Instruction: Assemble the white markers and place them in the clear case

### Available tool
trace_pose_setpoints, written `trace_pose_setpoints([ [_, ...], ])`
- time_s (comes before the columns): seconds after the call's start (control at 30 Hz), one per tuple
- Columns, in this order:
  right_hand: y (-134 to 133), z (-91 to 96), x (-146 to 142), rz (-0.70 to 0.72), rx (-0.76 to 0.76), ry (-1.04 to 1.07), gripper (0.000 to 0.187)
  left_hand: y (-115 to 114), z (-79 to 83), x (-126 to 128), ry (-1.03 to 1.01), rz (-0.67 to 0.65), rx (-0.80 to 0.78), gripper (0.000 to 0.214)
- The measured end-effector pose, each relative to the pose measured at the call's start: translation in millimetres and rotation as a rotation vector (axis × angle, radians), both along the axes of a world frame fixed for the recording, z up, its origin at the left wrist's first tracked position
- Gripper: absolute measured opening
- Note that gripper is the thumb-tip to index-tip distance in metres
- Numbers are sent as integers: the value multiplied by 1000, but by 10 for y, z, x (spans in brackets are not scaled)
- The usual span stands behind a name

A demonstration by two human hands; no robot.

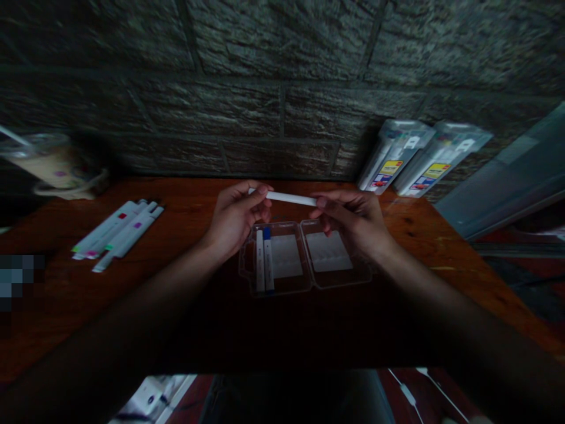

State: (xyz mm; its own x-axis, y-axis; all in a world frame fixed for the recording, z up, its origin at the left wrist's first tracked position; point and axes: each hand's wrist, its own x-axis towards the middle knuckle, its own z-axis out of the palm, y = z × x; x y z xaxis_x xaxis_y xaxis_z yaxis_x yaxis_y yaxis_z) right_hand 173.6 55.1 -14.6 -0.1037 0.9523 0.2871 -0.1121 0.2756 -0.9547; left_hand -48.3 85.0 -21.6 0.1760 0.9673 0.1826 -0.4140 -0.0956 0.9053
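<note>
Both hands hold one white marker (289,198) level above an opened clear plastic case (335,278). My left hand (236,215) pinches the marker's left end. My right hand (353,221) pinches its right end. The case lies flat on the wooden table (185,235), with two markers (263,259) in its left half, one with a blue cap. The case's right half holds a white ribbed insert and no markers.
Several loose white markers (119,232) with coloured caps lie at the table's left. Two closed marker packs (419,159) lean on the stone wall at the back right. A cup (53,165) stands at the far left. A grey panel (507,176) slopes at the right.
</note>
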Motion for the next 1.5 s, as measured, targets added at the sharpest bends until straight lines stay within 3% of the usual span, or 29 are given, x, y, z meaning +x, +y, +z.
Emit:
trace_pose_setpoints([
  [0.4,16,19,15,35,-188,109,17,-7,41,-7,-29,6,-72,19],
  [0.6,47,2,24,68,-195,166,16,-7,43,-6,-45,-6,-78,22],
  [0.93,89,-62,46,1,-184,114,17,-35,67,2,-13,-41,-70,21],
  [1.5,195,-118,126,-109,-288,192,11,-49,54,-43,-69,-305,-18,30],
])
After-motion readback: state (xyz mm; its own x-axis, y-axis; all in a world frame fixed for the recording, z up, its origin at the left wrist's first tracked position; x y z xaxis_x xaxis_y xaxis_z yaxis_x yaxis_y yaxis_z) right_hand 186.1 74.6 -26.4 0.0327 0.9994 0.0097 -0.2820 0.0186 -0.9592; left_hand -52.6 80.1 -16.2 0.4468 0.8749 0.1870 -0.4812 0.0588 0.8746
